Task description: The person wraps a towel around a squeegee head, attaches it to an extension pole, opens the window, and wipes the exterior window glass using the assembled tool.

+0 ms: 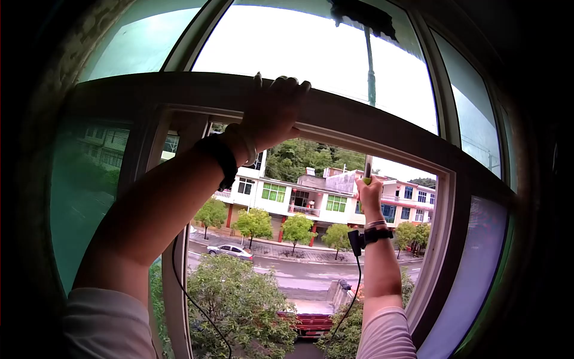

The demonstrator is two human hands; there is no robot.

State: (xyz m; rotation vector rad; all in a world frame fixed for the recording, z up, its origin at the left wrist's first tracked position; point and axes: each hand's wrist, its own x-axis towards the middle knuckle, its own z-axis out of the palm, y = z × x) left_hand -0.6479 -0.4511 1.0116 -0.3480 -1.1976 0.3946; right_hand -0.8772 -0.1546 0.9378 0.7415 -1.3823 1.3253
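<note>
My left hand (278, 107) is hooked over the dark horizontal crossbar (347, 119) of the window frame, its fingertips showing along the upper edge. Through the opening reaches my right hand (369, 192), closed around the green-and-silver pole (371, 66) of a long-handled mop. The pole rises upright outside, passing behind the crossbar. At its top, a dark, shaggy mop head (365, 17) is against or close to the outside of the upper glass pane (287, 45); contact cannot be made out.
Side panes (89, 173) flank the opening. Black cables (191, 296) hang from both wristbands. Far below are leafy trees (239, 293), a red truck (314, 323), a road with a silver car (230, 250), and a row of buildings (323, 203).
</note>
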